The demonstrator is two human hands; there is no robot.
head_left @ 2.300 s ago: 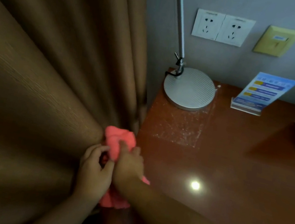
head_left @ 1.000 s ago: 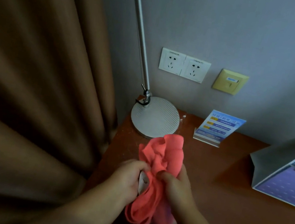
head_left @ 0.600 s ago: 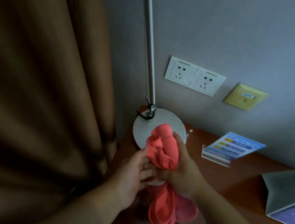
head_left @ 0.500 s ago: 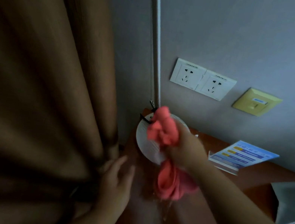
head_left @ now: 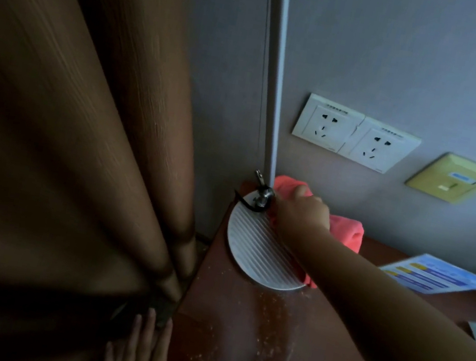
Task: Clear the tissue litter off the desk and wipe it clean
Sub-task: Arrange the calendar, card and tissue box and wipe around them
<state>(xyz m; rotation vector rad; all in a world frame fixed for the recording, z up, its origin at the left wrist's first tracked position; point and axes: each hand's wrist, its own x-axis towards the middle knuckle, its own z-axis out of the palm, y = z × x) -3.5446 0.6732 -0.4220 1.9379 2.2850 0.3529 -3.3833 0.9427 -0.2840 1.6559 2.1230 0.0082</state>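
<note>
The right hand was bunched round a pink cloth and pressed it onto the back of the round lamp base, just beside the foot of the lamp pole. The cloth was gathered into a wad, probably so it could be pushed into the tight corner between the pole and the wall; loose folds of it spilled out to the right of the hand and under the forearm. The left hand lay flat with its fingers straight at the near left edge of the desk, holding nothing. It sat right by the curtain, likely as a brace for the long reach, or to keep the fabric off the wood. No tissue showed on the desk, only pale specks strewn in front of the base, so the wiping looked unfinished there. A printed card stood further right, clear of the cloth
</note>
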